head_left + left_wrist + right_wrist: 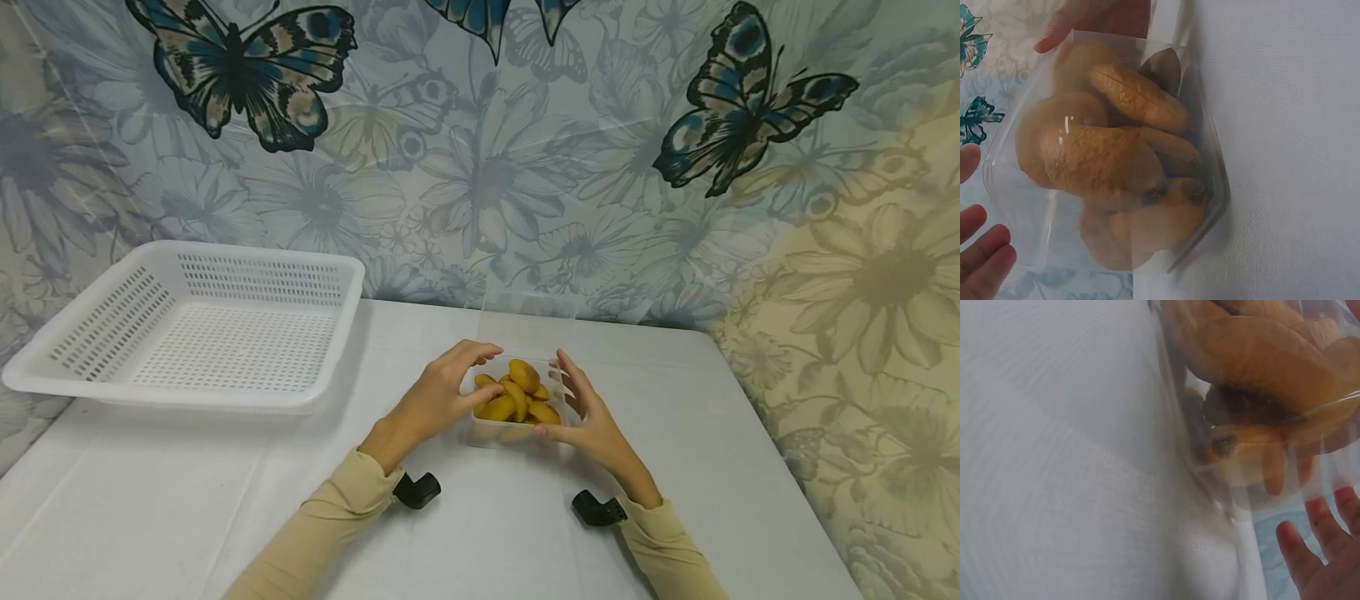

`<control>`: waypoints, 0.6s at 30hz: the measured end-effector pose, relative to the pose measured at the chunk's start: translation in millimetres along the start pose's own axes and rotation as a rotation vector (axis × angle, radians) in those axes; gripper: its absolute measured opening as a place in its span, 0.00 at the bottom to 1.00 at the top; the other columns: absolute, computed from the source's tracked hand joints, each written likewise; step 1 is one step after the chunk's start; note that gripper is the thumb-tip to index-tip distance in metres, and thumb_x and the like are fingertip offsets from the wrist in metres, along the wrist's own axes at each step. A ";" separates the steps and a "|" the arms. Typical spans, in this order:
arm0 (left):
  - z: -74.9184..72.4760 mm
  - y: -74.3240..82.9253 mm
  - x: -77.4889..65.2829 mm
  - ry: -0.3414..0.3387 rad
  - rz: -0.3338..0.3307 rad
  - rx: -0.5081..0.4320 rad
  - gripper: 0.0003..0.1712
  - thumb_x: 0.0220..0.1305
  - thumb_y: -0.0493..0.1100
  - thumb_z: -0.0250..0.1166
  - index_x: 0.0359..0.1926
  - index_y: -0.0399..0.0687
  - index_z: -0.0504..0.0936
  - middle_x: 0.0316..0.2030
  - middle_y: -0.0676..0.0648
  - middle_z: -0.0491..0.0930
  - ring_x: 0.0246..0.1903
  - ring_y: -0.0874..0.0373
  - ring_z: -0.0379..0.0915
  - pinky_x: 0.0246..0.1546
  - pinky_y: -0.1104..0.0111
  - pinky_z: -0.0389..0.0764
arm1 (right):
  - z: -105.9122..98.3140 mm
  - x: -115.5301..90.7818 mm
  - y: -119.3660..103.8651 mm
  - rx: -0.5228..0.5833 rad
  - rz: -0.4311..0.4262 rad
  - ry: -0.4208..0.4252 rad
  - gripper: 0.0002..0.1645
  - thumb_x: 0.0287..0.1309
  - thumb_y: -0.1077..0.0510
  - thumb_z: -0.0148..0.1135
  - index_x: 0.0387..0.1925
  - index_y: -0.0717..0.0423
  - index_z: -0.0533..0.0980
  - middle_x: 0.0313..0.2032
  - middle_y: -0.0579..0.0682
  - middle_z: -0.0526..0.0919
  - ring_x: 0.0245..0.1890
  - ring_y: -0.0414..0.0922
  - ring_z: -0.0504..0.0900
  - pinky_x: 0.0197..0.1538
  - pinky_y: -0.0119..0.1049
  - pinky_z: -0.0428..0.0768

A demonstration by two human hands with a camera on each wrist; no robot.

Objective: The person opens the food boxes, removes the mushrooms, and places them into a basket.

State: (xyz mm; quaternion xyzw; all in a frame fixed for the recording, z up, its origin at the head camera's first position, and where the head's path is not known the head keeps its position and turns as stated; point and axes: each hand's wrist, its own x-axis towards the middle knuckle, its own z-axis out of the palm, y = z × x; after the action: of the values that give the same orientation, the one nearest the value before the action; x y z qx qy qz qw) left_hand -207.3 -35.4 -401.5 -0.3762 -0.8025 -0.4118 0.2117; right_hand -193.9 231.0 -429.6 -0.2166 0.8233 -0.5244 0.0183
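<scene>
The box [498,432] of fruit [517,398] was best steadied from both sides; left grip [441,387] and right grip [596,427] were held loose.

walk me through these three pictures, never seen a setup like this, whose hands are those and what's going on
There's no machine at work, just a person's bare hands. The wide picture comes from a camera on the head, looking forward and down. The two close, tilted ones come from cameras on the left and right wrists.

On the white table sit a white basket and, between the hands, a clear box of yellow-brown fruit. The left hand is at the box's left side, the right hand at its right. Neither is lifting fruit out; how firmly they touch the box, I can't tell.
</scene>
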 end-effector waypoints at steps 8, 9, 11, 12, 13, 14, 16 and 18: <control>1.5 1.4 -0.7 -0.114 -0.066 0.010 0.30 0.61 0.44 0.71 0.62 0.41 0.74 0.56 0.47 0.78 0.51 0.56 0.78 0.54 0.64 0.82 | -0.5 1.0 3.4 0.006 0.013 -0.016 0.65 0.51 0.61 0.75 0.78 0.35 0.43 0.76 0.63 0.51 0.75 0.65 0.52 0.70 0.72 0.53; 1.5 1.8 -0.6 -0.116 -0.063 0.012 0.30 0.61 0.44 0.71 0.62 0.41 0.75 0.55 0.47 0.79 0.52 0.57 0.78 0.55 0.65 0.82 | -0.5 0.9 3.1 0.007 0.015 -0.016 0.64 0.51 0.61 0.75 0.78 0.35 0.44 0.76 0.63 0.51 0.75 0.65 0.52 0.70 0.72 0.53; 1.5 2.6 -0.7 -0.120 -0.062 0.013 0.30 0.60 0.44 0.72 0.62 0.42 0.75 0.55 0.47 0.79 0.53 0.57 0.78 0.56 0.66 0.81 | -0.5 0.8 2.9 0.012 0.016 -0.018 0.64 0.51 0.61 0.75 0.78 0.36 0.44 0.76 0.63 0.51 0.75 0.65 0.51 0.70 0.72 0.52; 1.6 3.1 -0.7 -0.124 -0.063 0.013 0.30 0.60 0.44 0.72 0.62 0.41 0.75 0.55 0.47 0.79 0.54 0.56 0.78 0.57 0.66 0.80 | -0.6 0.8 2.8 0.012 0.017 -0.019 0.64 0.51 0.61 0.75 0.78 0.36 0.45 0.76 0.63 0.51 0.75 0.65 0.51 0.70 0.72 0.52; 1.9 3.6 -0.8 -0.130 -0.067 0.012 0.30 0.61 0.44 0.71 0.62 0.41 0.75 0.55 0.47 0.79 0.54 0.56 0.78 0.58 0.66 0.80 | -0.7 0.7 2.7 0.012 0.019 -0.020 0.64 0.51 0.60 0.75 0.78 0.36 0.45 0.76 0.63 0.51 0.75 0.65 0.51 0.70 0.72 0.53; 2.2 4.2 -0.9 -0.139 -0.072 0.008 0.30 0.61 0.44 0.71 0.63 0.42 0.75 0.56 0.47 0.79 0.55 0.56 0.78 0.58 0.66 0.80 | -0.8 0.8 3.0 0.012 0.020 -0.022 0.64 0.51 0.60 0.75 0.78 0.36 0.45 0.76 0.63 0.51 0.75 0.65 0.52 0.70 0.72 0.53; 3.0 5.3 -0.8 -0.157 -0.079 0.001 0.30 0.61 0.44 0.71 0.63 0.41 0.75 0.56 0.46 0.79 0.56 0.55 0.77 0.58 0.65 0.80 | -1.0 0.8 3.5 0.010 0.021 -0.026 0.63 0.51 0.60 0.75 0.78 0.36 0.45 0.76 0.62 0.51 0.75 0.65 0.52 0.70 0.72 0.53; 4.3 6.4 -0.6 -0.174 -0.084 -0.001 0.30 0.61 0.43 0.71 0.63 0.40 0.75 0.57 0.46 0.79 0.57 0.55 0.77 0.59 0.65 0.80 | -1.2 0.8 3.8 0.008 0.021 -0.030 0.63 0.51 0.60 0.75 0.78 0.36 0.45 0.76 0.62 0.50 0.75 0.65 0.52 0.70 0.73 0.53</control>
State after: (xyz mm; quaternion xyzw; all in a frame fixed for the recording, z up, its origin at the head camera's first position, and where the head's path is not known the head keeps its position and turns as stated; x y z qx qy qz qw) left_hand -202.1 -29.7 -401.1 -0.3765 -0.8327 -0.3867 0.1236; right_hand -196.1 233.1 -432.3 -0.2158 0.8229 -0.5243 0.0372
